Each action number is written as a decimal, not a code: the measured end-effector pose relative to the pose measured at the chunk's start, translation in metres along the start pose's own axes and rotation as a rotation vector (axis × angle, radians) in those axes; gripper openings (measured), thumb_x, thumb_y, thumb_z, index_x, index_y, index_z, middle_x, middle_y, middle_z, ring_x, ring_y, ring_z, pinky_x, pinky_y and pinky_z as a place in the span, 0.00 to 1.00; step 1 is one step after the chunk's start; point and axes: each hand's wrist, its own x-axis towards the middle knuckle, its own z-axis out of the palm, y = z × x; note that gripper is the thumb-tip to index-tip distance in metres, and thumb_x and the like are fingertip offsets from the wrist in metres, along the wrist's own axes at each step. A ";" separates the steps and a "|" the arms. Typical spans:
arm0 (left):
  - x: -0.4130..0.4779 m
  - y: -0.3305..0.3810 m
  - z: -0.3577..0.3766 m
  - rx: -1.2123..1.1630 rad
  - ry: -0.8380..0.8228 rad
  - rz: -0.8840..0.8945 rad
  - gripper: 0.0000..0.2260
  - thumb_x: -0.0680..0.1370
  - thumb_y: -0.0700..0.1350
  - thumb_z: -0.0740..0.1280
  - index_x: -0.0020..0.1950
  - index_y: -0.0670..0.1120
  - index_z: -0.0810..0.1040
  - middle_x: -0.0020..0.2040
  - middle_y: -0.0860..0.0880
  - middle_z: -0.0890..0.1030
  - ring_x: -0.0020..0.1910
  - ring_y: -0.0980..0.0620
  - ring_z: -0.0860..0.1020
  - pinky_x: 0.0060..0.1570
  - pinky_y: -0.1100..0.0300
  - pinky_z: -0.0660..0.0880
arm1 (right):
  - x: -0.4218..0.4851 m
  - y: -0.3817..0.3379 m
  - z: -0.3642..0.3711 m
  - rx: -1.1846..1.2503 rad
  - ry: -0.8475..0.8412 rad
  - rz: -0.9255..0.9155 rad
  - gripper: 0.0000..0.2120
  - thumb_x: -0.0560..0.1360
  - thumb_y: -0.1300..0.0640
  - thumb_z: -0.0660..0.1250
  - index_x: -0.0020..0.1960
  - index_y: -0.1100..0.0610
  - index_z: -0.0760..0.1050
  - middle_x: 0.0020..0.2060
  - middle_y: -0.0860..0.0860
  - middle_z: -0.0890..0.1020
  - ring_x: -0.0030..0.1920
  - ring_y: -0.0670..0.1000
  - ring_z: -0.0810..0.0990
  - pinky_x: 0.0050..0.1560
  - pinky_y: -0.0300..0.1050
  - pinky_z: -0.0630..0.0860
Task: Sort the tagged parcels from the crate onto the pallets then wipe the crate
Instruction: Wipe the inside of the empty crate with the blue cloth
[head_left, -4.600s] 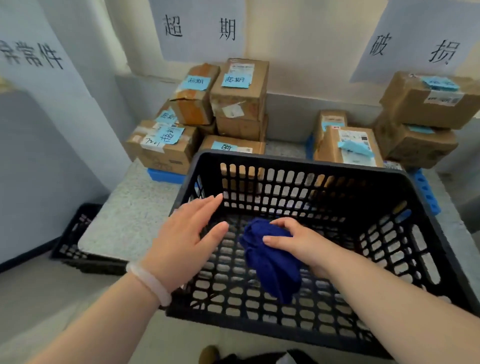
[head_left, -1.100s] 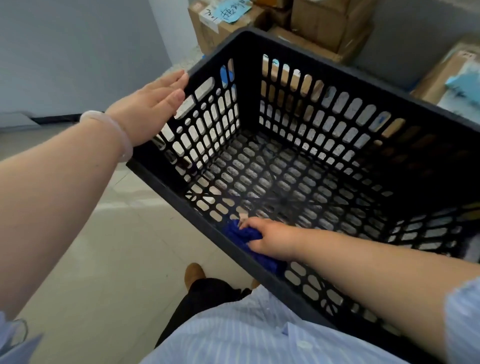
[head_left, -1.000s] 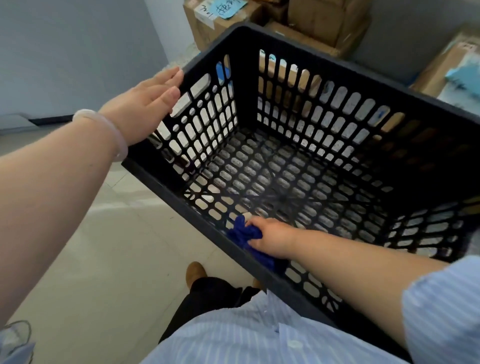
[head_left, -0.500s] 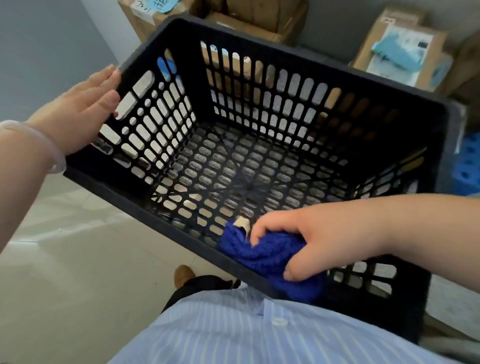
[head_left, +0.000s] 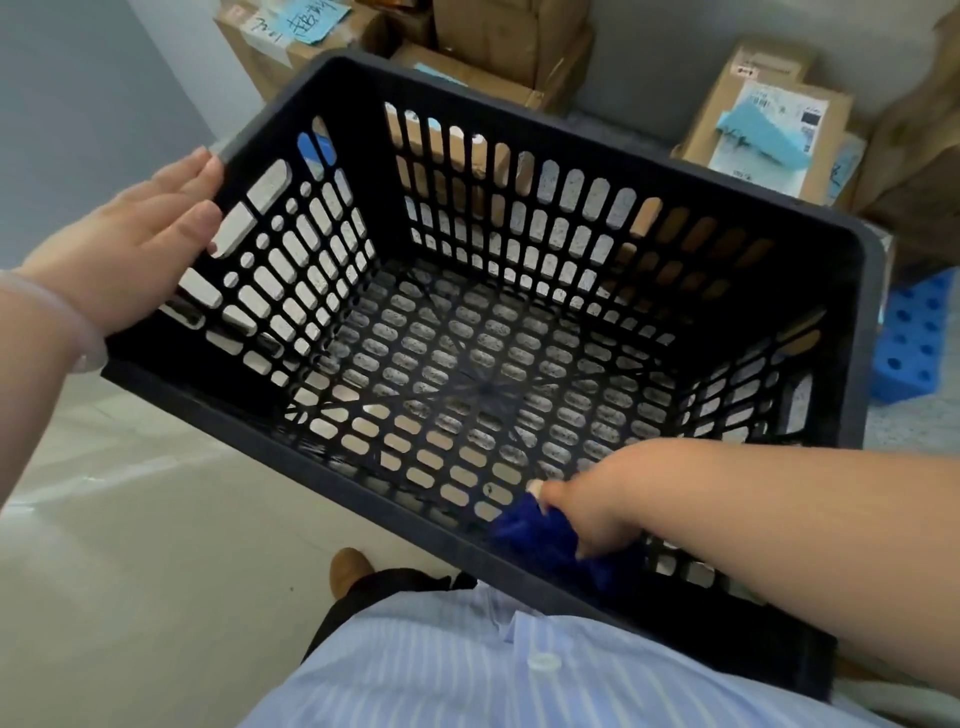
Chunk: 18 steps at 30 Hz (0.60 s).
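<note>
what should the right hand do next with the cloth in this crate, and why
Probably sweep the blue cloth leftward along the base of the near wall of the crate. The right hand grips the cloth bunched low against that wall, no parcels lie inside to get in the way, and the left hand presses flat on the left wall, which should brace the crate for the stroke.

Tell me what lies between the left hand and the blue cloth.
In the head view, only the crate: its slotted left wall and bare floor separate the left hand from the blue cloth.
</note>
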 end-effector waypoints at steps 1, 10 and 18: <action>0.001 0.000 0.000 -0.015 0.008 0.004 0.27 0.80 0.63 0.49 0.79 0.59 0.57 0.74 0.71 0.52 0.76 0.62 0.53 0.74 0.58 0.47 | -0.001 -0.001 0.003 -0.024 -0.049 -0.001 0.28 0.80 0.55 0.65 0.76 0.55 0.57 0.65 0.59 0.76 0.59 0.58 0.78 0.44 0.43 0.71; -0.005 0.007 -0.003 0.029 -0.032 -0.019 0.24 0.83 0.62 0.51 0.79 0.61 0.54 0.75 0.71 0.49 0.73 0.68 0.50 0.75 0.56 0.47 | -0.050 0.023 -0.016 0.195 -0.147 -0.170 0.18 0.75 0.63 0.62 0.57 0.41 0.70 0.52 0.52 0.75 0.51 0.60 0.81 0.52 0.54 0.81; -0.011 0.022 -0.006 0.098 -0.108 -0.030 0.33 0.75 0.68 0.49 0.79 0.63 0.45 0.73 0.74 0.40 0.74 0.68 0.46 0.73 0.59 0.46 | -0.071 0.043 -0.025 0.571 0.127 -0.214 0.20 0.74 0.62 0.63 0.58 0.38 0.74 0.45 0.49 0.80 0.41 0.50 0.83 0.43 0.47 0.82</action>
